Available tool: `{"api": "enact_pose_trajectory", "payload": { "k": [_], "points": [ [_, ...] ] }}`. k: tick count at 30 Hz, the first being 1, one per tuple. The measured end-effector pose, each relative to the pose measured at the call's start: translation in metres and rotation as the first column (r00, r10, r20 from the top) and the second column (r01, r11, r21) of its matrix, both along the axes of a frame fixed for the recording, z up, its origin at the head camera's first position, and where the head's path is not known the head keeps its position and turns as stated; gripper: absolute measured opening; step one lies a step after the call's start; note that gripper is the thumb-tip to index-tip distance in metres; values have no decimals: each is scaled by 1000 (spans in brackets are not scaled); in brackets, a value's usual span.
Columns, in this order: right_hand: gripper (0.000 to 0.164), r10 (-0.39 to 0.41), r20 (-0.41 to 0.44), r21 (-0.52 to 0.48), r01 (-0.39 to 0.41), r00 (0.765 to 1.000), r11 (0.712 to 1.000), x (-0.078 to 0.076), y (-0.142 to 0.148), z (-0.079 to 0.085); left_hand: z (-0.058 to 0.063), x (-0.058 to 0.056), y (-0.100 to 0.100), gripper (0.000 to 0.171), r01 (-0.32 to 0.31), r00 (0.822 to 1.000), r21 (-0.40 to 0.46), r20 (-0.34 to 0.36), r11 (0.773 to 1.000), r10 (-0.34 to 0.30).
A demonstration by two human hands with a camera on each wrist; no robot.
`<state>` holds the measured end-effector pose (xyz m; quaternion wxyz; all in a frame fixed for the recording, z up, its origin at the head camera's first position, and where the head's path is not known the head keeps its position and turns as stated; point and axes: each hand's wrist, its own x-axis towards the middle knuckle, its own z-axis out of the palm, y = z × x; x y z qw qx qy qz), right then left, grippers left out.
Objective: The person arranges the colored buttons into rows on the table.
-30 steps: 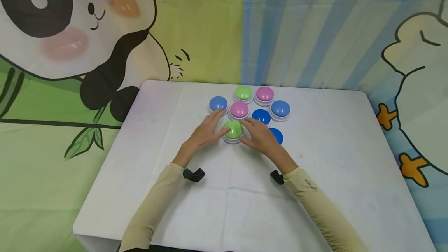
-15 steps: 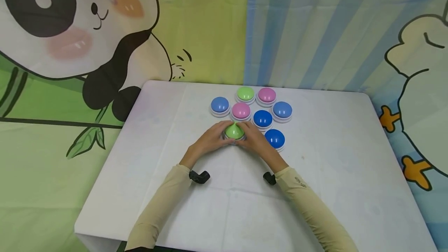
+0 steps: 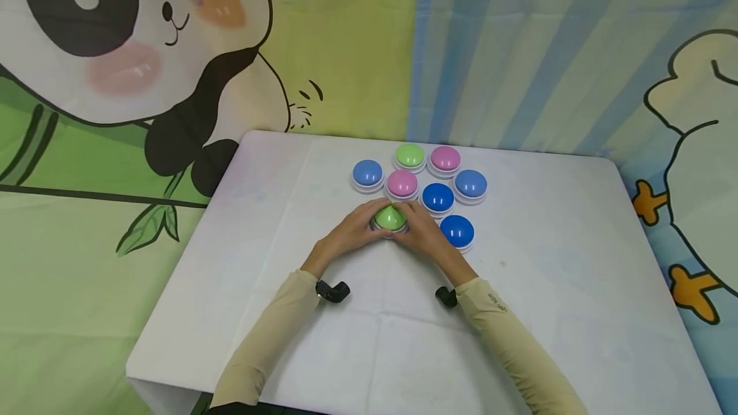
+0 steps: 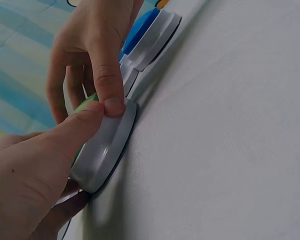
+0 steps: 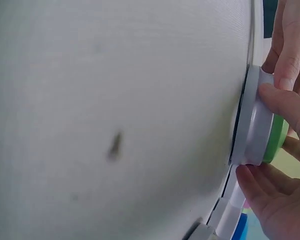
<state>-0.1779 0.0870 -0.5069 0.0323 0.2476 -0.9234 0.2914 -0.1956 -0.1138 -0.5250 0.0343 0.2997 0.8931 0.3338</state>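
Note:
A round push button with a green dome (image 3: 390,218) and a white base stands at the front of a group of similar buttons. My left hand (image 3: 352,230) grips its left side and my right hand (image 3: 425,233) its right side. The thumbs almost meet at the near edge of the white base (image 4: 102,147), as the left wrist view shows. Seen from the right wrist, the base (image 5: 257,117) sits flat at the white surface, with fingers curled round it. The fingers on the far side are partly hidden behind the dome.
Behind the held button are a pink button (image 3: 401,183), a blue one (image 3: 368,173), another green one (image 3: 410,155) and another pink one (image 3: 446,159). Darker blue buttons (image 3: 457,231) stand to the right. A white cloth covers the table (image 3: 548,261), against a printed backdrop (image 3: 340,43).
Both hands have come together from either side and now grip the green button's base. The front dark blue button, partly covered before, is in sight. The head view has shifted slightly.

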Motion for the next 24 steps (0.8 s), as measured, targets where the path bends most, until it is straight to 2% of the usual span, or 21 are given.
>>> {"api": "enact_pose_trajectory", "payload": {
  "k": [5, 11, 17, 24],
  "points": [
    [64, 8, -51, -21, -9, 999, 1000, -1, 0, 2, 4, -1, -1, 70, -1, 1000, 13, -15, 1000, 1],
    [65, 18, -83, 13, -17, 996, 1000, -5, -17, 13, 15, -1, -19, 69, 2, 1000, 31, -11, 1000, -1],
    [68, 36, -56, 65, -33, 998, 997, -13, -56, 24, 26, -4, -59, 68, -21, 1000, 37, -20, 999, 21],
    [67, 30, 6, 92, -30, 1000, 995, -23, -106, 34, 32, -11, -113, 69, -4, 999, 71, -42, 997, 7]
  ]
}}
